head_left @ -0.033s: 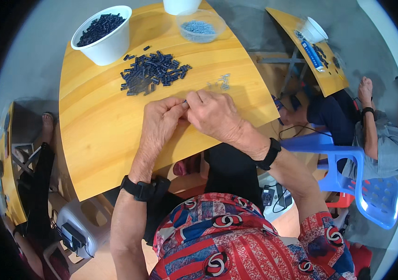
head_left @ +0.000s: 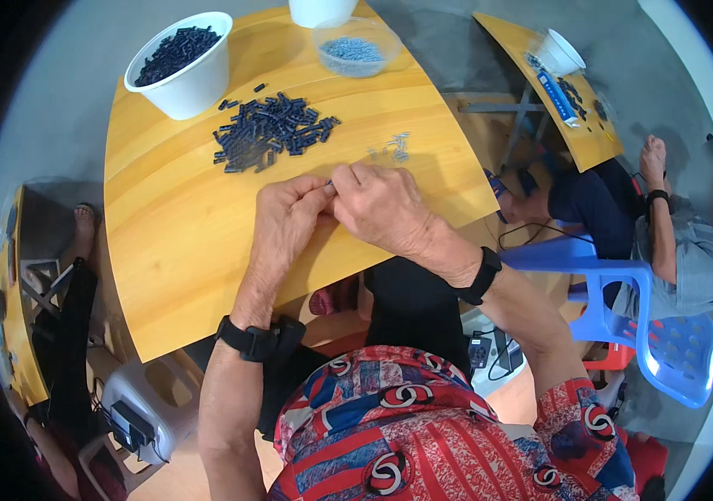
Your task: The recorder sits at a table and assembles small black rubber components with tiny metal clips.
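Note:
My left hand (head_left: 287, 219) and my right hand (head_left: 383, 204) meet above the near part of the wooden table (head_left: 181, 292). Both are closed, fingertips pressed together around a small dark piece (head_left: 330, 184), mostly covered by the fingers. Just beyond them lies a loose heap of short black tube-like plastic pieces (head_left: 273, 129). To the right of the heap, a few small silvery metal pins (head_left: 400, 146) are scattered on the wood. What my right fingertips press on underneath is hidden.
A white tub (head_left: 193, 88) full of black pieces stands far left. A clear bowl (head_left: 355, 52) of small silvery-blue parts and another white tub (head_left: 321, 10) sit at the far edge. At right, a person (head_left: 678, 242) sits by a blue plastic chair (head_left: 624, 280) and a second table (head_left: 594, 150).

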A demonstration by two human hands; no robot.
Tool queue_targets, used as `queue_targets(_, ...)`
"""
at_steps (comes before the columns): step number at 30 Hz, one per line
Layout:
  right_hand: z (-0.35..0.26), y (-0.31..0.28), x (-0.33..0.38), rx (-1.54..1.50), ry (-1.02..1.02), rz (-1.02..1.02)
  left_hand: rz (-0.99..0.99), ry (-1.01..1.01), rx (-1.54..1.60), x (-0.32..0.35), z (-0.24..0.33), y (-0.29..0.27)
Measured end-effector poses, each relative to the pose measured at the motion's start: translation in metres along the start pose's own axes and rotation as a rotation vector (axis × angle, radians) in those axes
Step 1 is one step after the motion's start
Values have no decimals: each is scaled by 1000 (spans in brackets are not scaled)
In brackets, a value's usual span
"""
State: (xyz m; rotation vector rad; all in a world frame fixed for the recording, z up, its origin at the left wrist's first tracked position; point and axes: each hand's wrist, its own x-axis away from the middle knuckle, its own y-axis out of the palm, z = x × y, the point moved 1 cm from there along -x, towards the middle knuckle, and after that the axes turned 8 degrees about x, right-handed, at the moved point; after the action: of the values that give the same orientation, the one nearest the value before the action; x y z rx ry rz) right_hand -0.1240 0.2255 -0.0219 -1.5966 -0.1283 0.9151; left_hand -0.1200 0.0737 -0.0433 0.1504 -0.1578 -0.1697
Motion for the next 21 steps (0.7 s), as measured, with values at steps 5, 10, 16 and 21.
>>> queue_targets(5,0,1,-1,18,-59,-75,8,-75,194,2,-5,0)
queue_targets(10,-2,6,0,18,-121,-77,-51,-41,176,-3,-15,-8)
queue_targets(16,-7,1,-4,75,-246,-101,-46,-100,211,-3,-15,-10)
queue_targets(21,-8,3,-6,113,-299,-38,-67,-147,244,-7,-14,-17)
